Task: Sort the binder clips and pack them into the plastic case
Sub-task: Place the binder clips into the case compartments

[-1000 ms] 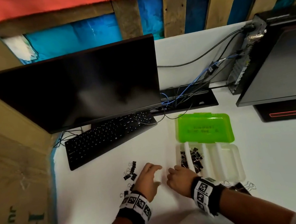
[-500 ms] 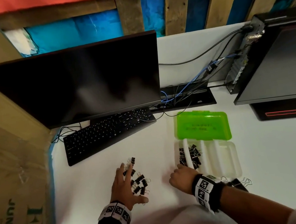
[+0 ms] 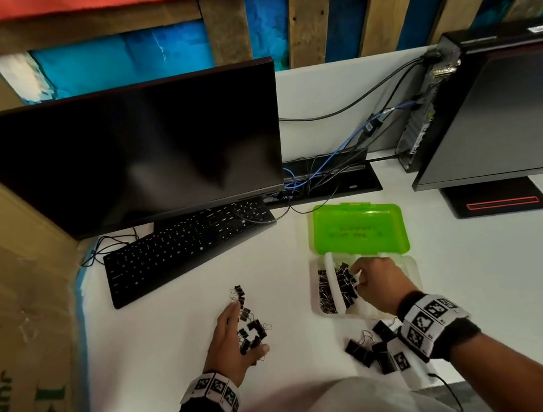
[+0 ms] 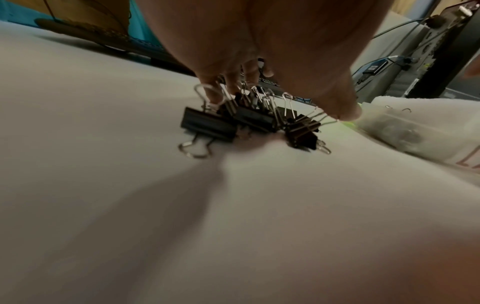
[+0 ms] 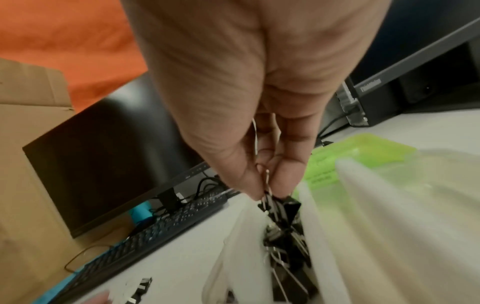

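The clear plastic case (image 3: 410,277) lies open with its green lid (image 3: 356,229) folded back. Its leftmost compartment holds small black clips (image 3: 324,292); the one beside it holds more clips (image 3: 344,286). My right hand (image 3: 355,274) hovers over that second compartment, thumb and fingers pinching the wire handle of a black binder clip (image 5: 285,207). My left hand (image 3: 246,330) rests with fingers spread on a loose pile of clips (image 4: 207,123) left of the case. Several larger clips (image 3: 371,348) lie in front of the case, under my right wrist.
A black keyboard (image 3: 186,248) and a dark monitor (image 3: 118,156) stand behind the pile. A cardboard box (image 3: 11,309) walls off the left. A second monitor (image 3: 510,112) and cables (image 3: 327,170) fill the back right. The table's front edge is close to my wrists.
My left hand went left from the middle onto the loose pile and stayed there. My right hand rose from the table at the case's front corner to over the second compartment, with a clip.
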`<state>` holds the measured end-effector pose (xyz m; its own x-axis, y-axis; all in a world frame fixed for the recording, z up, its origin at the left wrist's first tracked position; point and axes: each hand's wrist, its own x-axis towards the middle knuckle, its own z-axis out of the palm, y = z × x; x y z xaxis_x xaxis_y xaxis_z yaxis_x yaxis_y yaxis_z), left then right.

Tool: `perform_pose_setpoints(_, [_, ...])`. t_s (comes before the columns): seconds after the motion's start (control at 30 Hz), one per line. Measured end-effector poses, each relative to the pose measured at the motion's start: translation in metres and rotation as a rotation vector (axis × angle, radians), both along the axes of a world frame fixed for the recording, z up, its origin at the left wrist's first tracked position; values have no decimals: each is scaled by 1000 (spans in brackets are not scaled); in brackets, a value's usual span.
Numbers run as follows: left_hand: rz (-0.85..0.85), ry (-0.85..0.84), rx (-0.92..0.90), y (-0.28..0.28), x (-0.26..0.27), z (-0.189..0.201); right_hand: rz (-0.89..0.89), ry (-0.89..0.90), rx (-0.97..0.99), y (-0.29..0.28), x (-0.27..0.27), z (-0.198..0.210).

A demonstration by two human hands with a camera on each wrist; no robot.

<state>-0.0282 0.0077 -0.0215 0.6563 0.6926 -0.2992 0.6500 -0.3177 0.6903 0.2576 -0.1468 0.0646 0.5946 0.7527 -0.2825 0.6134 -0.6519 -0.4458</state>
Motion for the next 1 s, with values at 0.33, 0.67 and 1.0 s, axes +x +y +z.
perform_pose_setpoints(0.33, [-48, 145, 107, 3, -24, 12, 222, -110, 31, 17, -44, 4])
perform_pose_setpoints(0.67, [51, 131, 21, -7, -32, 2, 943, -121, -266, 79, -131, -28])
perform_pose_setpoints(1.0, [139, 12, 17, -3, -41, -3, 1046, -242, -165, 88, -127, -48])
